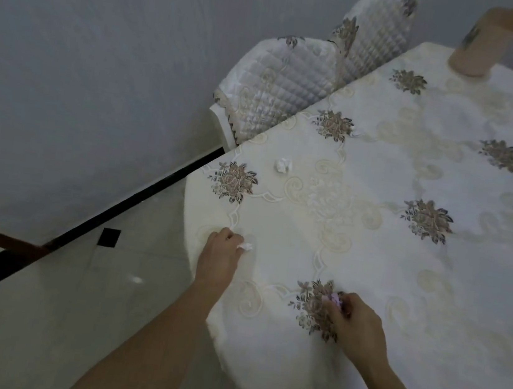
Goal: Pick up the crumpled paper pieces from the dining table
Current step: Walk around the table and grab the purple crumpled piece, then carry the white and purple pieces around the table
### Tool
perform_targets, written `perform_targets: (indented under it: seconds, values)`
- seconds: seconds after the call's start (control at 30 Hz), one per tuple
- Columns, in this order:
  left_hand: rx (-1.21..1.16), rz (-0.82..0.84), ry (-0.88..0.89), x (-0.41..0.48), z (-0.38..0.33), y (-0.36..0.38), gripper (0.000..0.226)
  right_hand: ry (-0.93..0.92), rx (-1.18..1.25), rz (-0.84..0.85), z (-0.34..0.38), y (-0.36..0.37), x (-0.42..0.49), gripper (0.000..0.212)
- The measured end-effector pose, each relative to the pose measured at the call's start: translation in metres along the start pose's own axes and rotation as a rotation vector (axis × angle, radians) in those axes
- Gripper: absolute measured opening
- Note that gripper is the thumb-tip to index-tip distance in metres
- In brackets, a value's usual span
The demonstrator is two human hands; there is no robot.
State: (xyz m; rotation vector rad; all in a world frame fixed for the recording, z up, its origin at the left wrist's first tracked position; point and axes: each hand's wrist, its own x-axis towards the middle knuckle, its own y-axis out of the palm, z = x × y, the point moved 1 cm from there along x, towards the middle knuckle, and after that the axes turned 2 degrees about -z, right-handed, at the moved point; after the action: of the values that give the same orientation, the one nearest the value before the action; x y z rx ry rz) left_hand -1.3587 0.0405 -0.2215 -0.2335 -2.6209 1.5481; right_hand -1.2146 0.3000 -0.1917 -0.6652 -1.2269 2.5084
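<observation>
My left hand [220,256] rests near the table's left edge, its fingertips pinched on a small white crumpled paper [246,246]. Further right, my right hand [353,326] has its fingers closed on a pink crumpled paper [334,299] that lies over an embroidered flower. A second white crumpled paper [283,164] lies loose on the cloth, well beyond my left hand and close to the chairs. The dining table [380,184] wears a cream cloth with brown flower embroidery.
Two chairs with quilted white covers [283,80] stand tucked against the table's far left side. A tan cylindrical container [484,41] stands on the table at the back right. Pale floor tiles and a black skirting strip [80,233] run along the grey wall to the left.
</observation>
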Motion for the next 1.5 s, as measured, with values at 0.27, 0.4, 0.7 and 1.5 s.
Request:
perform_targets:
  seconds: [0.27,0.4,0.7,1.5]
  values:
    - [0.012,0.002,0.079,-0.004,-0.02,-0.015,0.016,0.041,0.085,-0.023,0.011,-0.006,-0.006,0.033]
    - [-0.073,-0.006,0.168,-0.012,-0.056,-0.029,0.023,0.011,0.141,-0.082,0.019,-0.033,-0.009,0.029]
    - [-0.222,-0.069,0.291,-0.033,-0.185,-0.068,0.029,-0.095,0.247,-0.34,0.026,-0.139,-0.02,0.032]
    - [-0.417,0.356,1.002,-0.147,-0.413,-0.023,0.026,0.506,0.153,-0.976,-0.105,-0.256,-0.239,0.036]
